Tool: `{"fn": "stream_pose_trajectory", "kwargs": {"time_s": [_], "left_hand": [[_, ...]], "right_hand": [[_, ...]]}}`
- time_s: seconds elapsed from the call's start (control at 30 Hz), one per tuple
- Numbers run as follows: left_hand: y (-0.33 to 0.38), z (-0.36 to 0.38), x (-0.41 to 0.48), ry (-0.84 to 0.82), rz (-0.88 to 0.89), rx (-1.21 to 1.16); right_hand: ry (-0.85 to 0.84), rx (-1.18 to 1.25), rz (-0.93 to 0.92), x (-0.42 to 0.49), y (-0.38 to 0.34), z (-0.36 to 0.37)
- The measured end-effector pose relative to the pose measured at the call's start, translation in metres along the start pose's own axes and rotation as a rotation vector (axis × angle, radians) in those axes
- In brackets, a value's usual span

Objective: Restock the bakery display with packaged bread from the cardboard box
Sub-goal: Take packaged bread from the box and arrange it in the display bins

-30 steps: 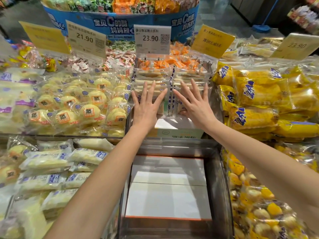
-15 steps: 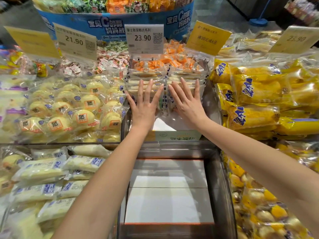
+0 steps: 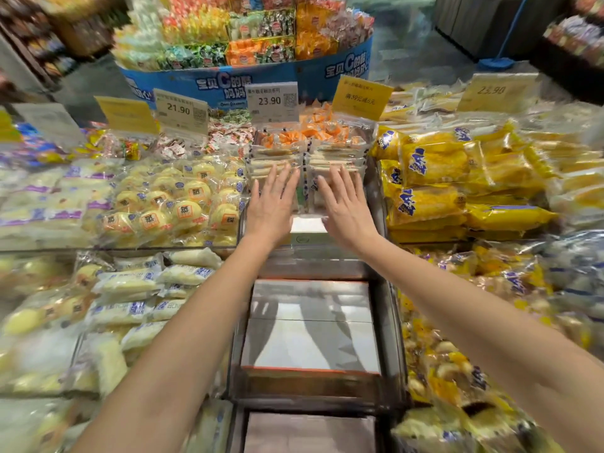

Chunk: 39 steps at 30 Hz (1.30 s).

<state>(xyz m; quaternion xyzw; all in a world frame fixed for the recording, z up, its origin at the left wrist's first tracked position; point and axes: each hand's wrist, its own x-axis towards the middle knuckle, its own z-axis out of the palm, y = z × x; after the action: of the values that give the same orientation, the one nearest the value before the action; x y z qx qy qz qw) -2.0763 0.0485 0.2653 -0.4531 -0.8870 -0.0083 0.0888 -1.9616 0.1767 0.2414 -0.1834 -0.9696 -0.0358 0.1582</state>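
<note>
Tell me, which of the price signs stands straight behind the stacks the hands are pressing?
The white 23.90 sign, directly behind the stacks; the 21.90 sign stands further left, the nearest yellow sign further right.

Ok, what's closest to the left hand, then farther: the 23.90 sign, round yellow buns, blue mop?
1. Round yellow buns, just left of the left hand.
2. 23.90 sign, farther back on the display.
3. Blue mop, far right on the floor.
</note>
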Motion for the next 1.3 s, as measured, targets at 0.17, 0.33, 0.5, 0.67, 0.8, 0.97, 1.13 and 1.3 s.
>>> {"fn": "stream_pose_trajectory", "kwargs": {"time_s": [0.17,0.33,0.5,0.67,0.8,0.97,1.13,1.3], "left_hand": [[0.027,-0.033,-0.065,0.099,-0.076,-0.089],[0.076,-0.057,-0.137,0.206,-0.128,-0.235],[0.13,-0.074,-0.198,0.268,-0.092,-0.406],[0.187,-0.072,-0.246,0.297,-0.029,-0.597],[0.226,-0.056,-0.284,0.26,0.022,-0.762],[0.285,-0.01,-0.337,0.008,0.099,-0.853],[0.385,0.002,-0.378,-0.192,0.363,-0.864],[0.506,-0.026,-0.412,-0.223,0.663,-0.88]], "right_hand": [[-0.095,0.25,0.102,-0.065,-0.02,-0.047],[-0.034,0.527,0.221,-0.133,-0.032,-0.082],[0.046,0.699,0.359,-0.214,-0.015,-0.121],[0.161,0.845,0.678,-0.305,0.013,-0.15],[0.132,0.8,0.923,-0.39,0.022,-0.149],[0.058,0.765,1.167,-0.501,0.02,-0.14],[0.078,0.679,1.424,-0.615,0.029,-0.164],[0.31,0.604,1.684,-0.726,0.061,-0.207]]}}
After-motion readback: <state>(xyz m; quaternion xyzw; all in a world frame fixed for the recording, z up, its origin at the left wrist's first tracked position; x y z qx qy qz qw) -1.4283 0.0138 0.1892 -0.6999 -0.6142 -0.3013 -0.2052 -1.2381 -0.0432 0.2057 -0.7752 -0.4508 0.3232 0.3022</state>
